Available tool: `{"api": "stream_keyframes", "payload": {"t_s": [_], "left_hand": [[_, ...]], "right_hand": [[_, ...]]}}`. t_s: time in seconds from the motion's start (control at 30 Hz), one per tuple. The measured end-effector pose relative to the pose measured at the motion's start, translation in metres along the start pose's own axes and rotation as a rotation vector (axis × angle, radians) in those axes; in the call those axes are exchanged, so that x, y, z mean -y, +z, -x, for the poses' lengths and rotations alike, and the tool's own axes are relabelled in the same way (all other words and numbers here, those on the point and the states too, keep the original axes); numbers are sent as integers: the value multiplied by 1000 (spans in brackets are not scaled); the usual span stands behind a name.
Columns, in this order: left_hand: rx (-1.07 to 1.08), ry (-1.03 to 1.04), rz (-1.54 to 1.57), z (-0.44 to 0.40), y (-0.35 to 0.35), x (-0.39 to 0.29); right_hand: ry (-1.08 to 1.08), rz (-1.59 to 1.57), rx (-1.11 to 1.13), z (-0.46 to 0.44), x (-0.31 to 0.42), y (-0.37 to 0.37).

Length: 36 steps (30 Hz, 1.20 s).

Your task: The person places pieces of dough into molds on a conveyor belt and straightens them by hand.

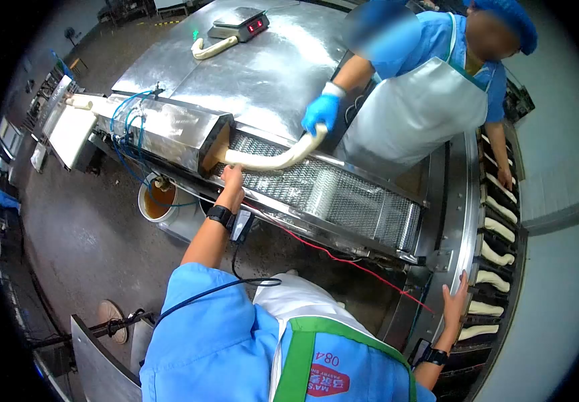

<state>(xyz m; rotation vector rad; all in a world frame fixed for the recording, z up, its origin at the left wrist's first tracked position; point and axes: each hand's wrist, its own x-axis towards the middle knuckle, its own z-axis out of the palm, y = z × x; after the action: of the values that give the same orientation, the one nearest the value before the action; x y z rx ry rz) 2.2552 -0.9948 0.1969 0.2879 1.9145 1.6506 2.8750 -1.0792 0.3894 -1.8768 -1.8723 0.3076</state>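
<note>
A long pale dough roll (269, 161) comes out of the metal housing's opening and lies over the mesh conveyor (356, 197). My left hand (232, 175) is at the conveyor's near edge, against the roll's end by the opening; its fingers are mostly hidden. A co-worker's blue-gloved hand (321, 112) holds the roll's other end, raised off the mesh. Over at the right, my right hand (455, 303) rests with fingers spread on the metal rim (460, 248), beside a row of dough pieces (497, 253) in dark trays.
The co-worker in a white apron (413, 110) stands across the conveyor. Behind it, a steel table (262, 80) bears a scale (239, 25) and a bent dough piece (215, 48). A white bucket (158, 201) stands below the housing (168, 127). Red cable (343, 258) runs along the near side.
</note>
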Motion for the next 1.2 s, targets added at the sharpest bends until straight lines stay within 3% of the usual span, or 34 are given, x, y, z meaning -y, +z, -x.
{"api": "stream_keyframes", "payload": {"t_s": [0.2,0.23,0.3,0.57,0.7,0.77,0.8,0.87,0.9,0.97,1.07,1.2], "left_hand": [[44,-138,52,-16,2,21],[-1,-181,68,6,-4,-1],[-75,-104,136,23,-4,-5],[8,-144,125,13,-18,18],[169,-95,217,12,-24,29],[10,-93,154,7,-20,29],[-109,-126,22,53,-22,-16],[-91,-220,-189,55,-28,-39],[-70,-274,-308,55,-30,-50],[165,166,-457,-55,-25,36],[611,-20,249,-119,-4,54],[599,47,127,-30,5,7]], "right_hand": [[3,-6,-53,28,-4,-7],[9,-7,-55,31,-3,-6],[24,-39,-50,40,-2,-4],[61,-13,-28,71,-1,-1],[119,-13,-24,90,-8,0],[110,-15,-26,99,-12,1],[117,-11,-26,101,-14,1],[109,-14,-23,102,-25,3],[125,-16,-31,111,-33,2],[117,-22,-68,120,-17,0],[126,18,-105,142,-29,-1],[243,14,-151,200,-43,-3]]}}
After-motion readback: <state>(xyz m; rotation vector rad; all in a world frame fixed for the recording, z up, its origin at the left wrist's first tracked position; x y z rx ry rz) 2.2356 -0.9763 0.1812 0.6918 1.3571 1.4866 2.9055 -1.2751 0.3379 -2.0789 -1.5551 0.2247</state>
